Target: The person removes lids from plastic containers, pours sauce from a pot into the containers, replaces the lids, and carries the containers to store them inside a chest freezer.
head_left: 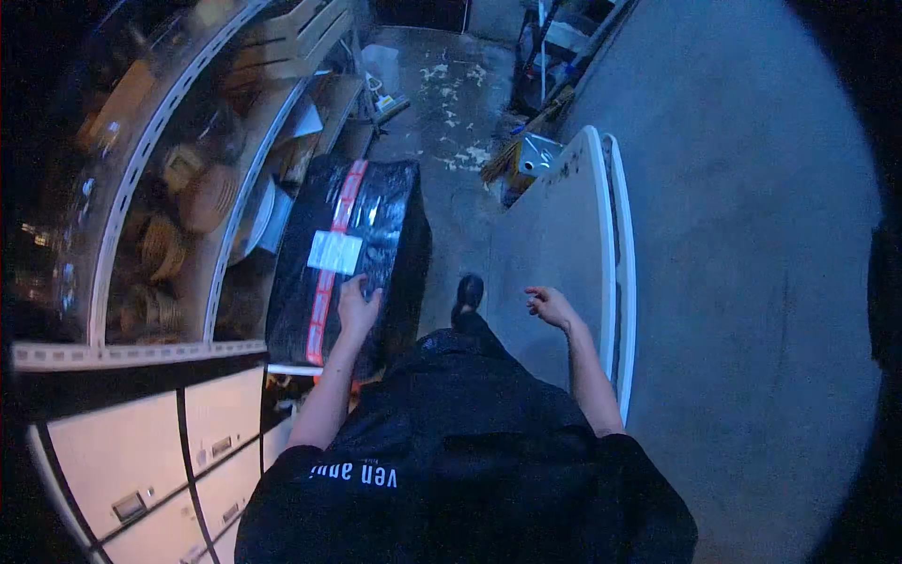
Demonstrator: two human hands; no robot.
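Note:
My left hand [358, 306] is over a large black plastic-wrapped package [381, 221], with thumb and fingers apart and nothing in them. I cannot tell whether it touches the wrap. Red-and-white tape [349, 195] runs along the package's top, and a white label [335, 253] is stuck across the tape. On the other side, my right hand [552, 308] hangs in the air beside a tall white-edged folding table [601, 244] leaning on the wall. Its fingers are loosely bent and apart, holding nothing.
Metal shelving [141, 179] on the left holds stacked plates [209, 197] and a wooden crate [296, 42]. White drawers [122, 442] stand at lower left. A narrow concrete floor [451, 113] runs ahead, with a broom [503, 162] and a box [536, 155] along the right.

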